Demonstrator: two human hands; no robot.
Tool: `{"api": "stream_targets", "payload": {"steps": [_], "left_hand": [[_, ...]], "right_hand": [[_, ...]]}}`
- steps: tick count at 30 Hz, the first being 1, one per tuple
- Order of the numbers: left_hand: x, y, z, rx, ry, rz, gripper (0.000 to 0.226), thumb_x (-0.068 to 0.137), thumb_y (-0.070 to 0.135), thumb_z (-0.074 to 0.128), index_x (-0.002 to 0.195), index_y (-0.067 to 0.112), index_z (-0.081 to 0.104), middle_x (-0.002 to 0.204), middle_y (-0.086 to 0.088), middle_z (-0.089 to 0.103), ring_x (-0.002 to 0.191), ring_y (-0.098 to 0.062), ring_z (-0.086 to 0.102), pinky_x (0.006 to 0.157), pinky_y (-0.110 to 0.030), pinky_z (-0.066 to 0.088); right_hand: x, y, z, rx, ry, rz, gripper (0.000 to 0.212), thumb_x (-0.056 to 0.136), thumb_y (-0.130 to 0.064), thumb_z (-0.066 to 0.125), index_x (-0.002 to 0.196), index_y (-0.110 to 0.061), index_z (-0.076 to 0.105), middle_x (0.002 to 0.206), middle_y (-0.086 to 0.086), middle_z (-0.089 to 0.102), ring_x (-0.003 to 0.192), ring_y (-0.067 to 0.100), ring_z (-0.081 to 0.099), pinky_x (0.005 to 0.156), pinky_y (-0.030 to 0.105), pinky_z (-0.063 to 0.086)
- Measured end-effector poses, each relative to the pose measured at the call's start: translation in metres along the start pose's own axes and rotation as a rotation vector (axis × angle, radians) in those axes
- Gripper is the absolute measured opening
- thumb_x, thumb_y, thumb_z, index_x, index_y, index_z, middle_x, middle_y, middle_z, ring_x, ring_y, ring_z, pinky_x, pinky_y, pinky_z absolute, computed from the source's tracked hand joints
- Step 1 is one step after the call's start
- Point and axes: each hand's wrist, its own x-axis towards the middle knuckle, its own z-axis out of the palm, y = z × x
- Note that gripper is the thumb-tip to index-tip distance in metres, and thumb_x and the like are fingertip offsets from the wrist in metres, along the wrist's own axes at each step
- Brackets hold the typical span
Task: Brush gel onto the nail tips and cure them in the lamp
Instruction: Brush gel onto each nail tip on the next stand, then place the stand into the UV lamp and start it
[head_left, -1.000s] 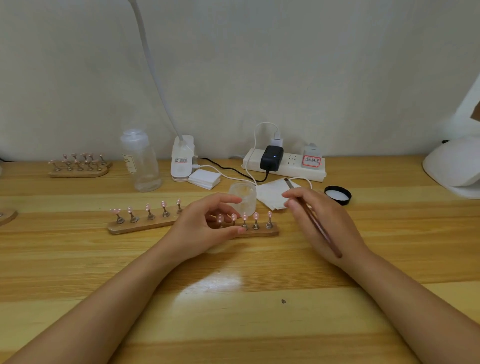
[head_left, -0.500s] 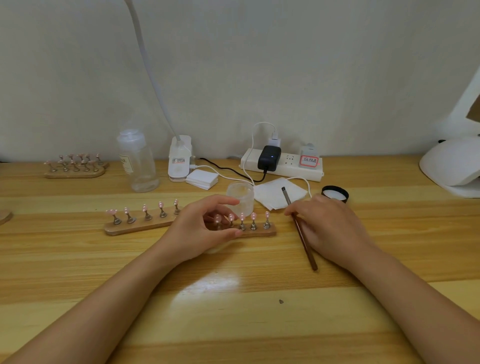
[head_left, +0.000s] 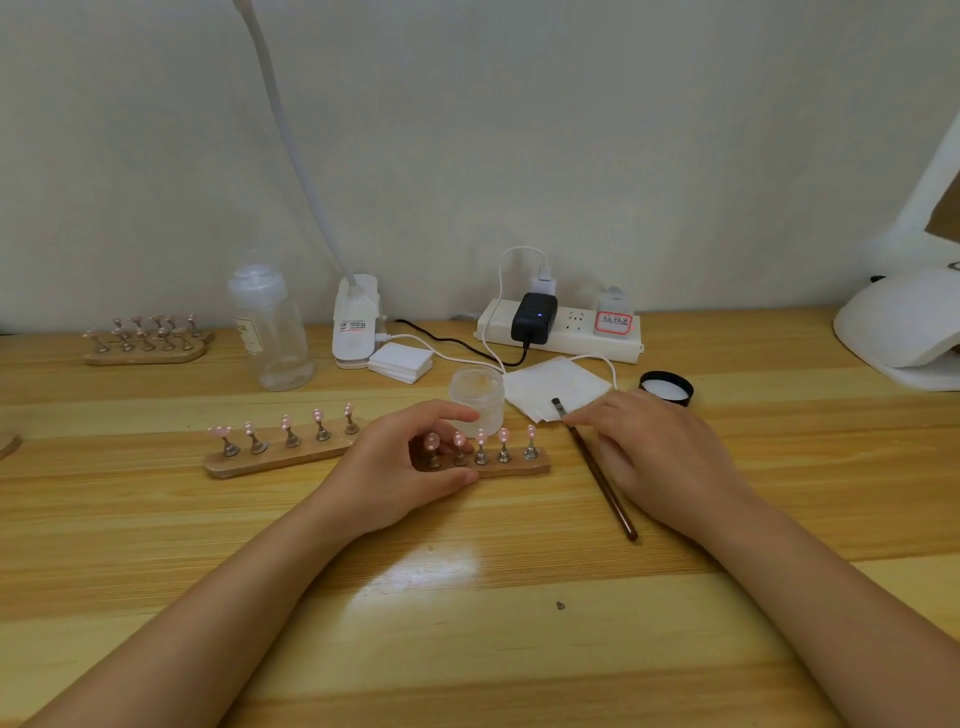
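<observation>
Your left hand (head_left: 400, 467) grips the holder (head_left: 488, 465); your right hand (head_left: 660, 457), fingers relaxed, rests by the brush (head_left: 597, 473) beside the holder. Curing comes next, I think: carry the holder to the lamp (head_left: 904, 327).

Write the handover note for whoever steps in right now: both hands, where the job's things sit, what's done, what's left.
Left hand: thumb and fingers curled round the near wooden holder of pink nail tips.
Right hand: resting on the table, fingers on the brush, which lies flat with its bristle end on the white wipe.
Open gel jar stands just behind the holder; its black lid lies to the right.
Curing lamp is at the far right.
Done: cannot tell whether the tips are coated.
Left: carry the holder into the lamp.
</observation>
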Motion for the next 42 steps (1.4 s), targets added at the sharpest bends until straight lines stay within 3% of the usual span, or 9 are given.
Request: {"api": "stream_targets", "payload": {"steps": [5, 9, 15, 19, 25, 29, 33, 37, 42], "left_hand": [[-0.003, 0.003, 0.002, -0.014, 0.076, 0.036, 0.049, 0.069, 0.018, 0.078, 0.103, 0.043, 0.054, 0.087, 0.009, 0.065, 0.081, 0.004, 0.055, 0.069, -0.005, 0.040], [-0.005, 0.015, 0.002, -0.084, 0.163, 0.043, 0.047, 0.067, 0.021, 0.077, 0.104, 0.042, 0.056, 0.086, 0.013, 0.068, 0.088, 0.003, 0.059, 0.077, -0.006, 0.044], [0.011, 0.064, 0.015, -0.285, 0.195, 0.050, 0.045, 0.062, 0.025, 0.074, 0.104, 0.034, 0.059, 0.085, 0.012, 0.070, 0.083, -0.002, 0.064, 0.067, -0.011, 0.049], [0.048, 0.111, 0.050, -0.433, 0.246, 0.045, 0.042, 0.070, 0.014, 0.077, 0.105, 0.029, 0.060, 0.084, 0.006, 0.068, 0.076, -0.003, 0.064, 0.060, -0.010, 0.048], [0.101, 0.173, 0.155, -0.635, 0.206, -0.075, 0.042, 0.074, 0.019, 0.075, 0.109, 0.032, 0.055, 0.078, 0.015, 0.061, 0.065, 0.012, 0.055, 0.057, -0.004, 0.043], [0.131, 0.199, 0.209, -0.750, 0.236, -0.138, 0.042, 0.075, 0.015, 0.074, 0.112, 0.024, 0.055, 0.078, 0.015, 0.058, 0.059, 0.013, 0.053, 0.054, 0.000, 0.040], [0.155, 0.214, 0.252, -0.827, 0.352, -0.196, 0.039, 0.075, 0.008, 0.071, 0.110, 0.019, 0.057, 0.080, 0.012, 0.059, 0.065, 0.002, 0.055, 0.061, -0.007, 0.044], [0.168, 0.219, 0.283, -0.858, 0.349, -0.206, 0.040, 0.076, 0.005, 0.069, 0.112, 0.014, 0.056, 0.080, 0.009, 0.058, 0.067, 0.001, 0.054, 0.071, -0.016, 0.046], [0.171, 0.208, 0.302, -0.738, 0.325, -0.150, 0.042, 0.074, 0.007, 0.072, 0.111, 0.017, 0.056, 0.076, 0.019, 0.056, 0.063, 0.011, 0.052, 0.062, 0.000, 0.037]], "right_hand": [[0.000, 0.001, -0.005, 0.157, 0.143, 0.138, 0.027, 0.093, -0.018, 0.046, 0.112, -0.026, 0.063, 0.107, -0.013, 0.061, 0.072, -0.010, 0.041, 0.059, 0.010, 0.028], [0.004, 0.013, -0.021, 0.368, 0.246, 0.328, 0.020, 0.090, -0.017, 0.051, 0.096, -0.027, 0.067, 0.071, -0.025, 0.052, 0.055, -0.003, 0.045, 0.051, 0.015, 0.031], [0.006, 0.043, -0.054, 0.661, -0.094, 0.540, 0.020, 0.089, -0.014, 0.052, 0.083, -0.028, 0.065, 0.072, -0.008, 0.066, 0.057, 0.003, 0.048, 0.053, 0.018, 0.037], [-0.002, 0.069, -0.067, 0.769, -0.060, 0.687, 0.022, 0.091, -0.012, 0.048, 0.084, -0.024, 0.065, 0.065, -0.003, 0.062, 0.044, 0.008, 0.039, 0.046, 0.021, 0.034], [-0.017, 0.112, -0.067, 1.068, 0.607, 1.014, 0.017, 0.094, -0.016, 0.041, 0.100, -0.017, 0.057, 0.058, 0.000, 0.049, 0.041, 0.008, 0.034, 0.035, 0.016, 0.029], [-0.033, 0.131, -0.068, 1.301, 0.959, 1.159, 0.017, 0.092, -0.012, 0.042, 0.082, -0.019, 0.054, 0.057, 0.000, 0.041, 0.043, 0.009, 0.030, 0.034, 0.013, 0.023], [-0.037, 0.141, -0.064, 1.327, 1.329, 1.195, 0.020, 0.088, -0.012, 0.049, 0.069, -0.016, 0.046, 0.057, 0.000, 0.035, 0.049, 0.011, 0.028, 0.047, 0.025, 0.025], [-0.039, 0.155, -0.063, 1.310, 1.455, 1.184, 0.022, 0.084, -0.012, 0.051, 0.064, -0.014, 0.043, 0.058, 0.002, 0.034, 0.055, 0.015, 0.028, 0.055, 0.032, 0.025], [-0.044, 0.184, -0.058, 1.203, 1.405, 1.162, 0.022, 0.086, -0.011, 0.050, 0.064, -0.015, 0.046, 0.059, 0.000, 0.034, 0.055, 0.013, 0.029, 0.055, 0.029, 0.025]]}}
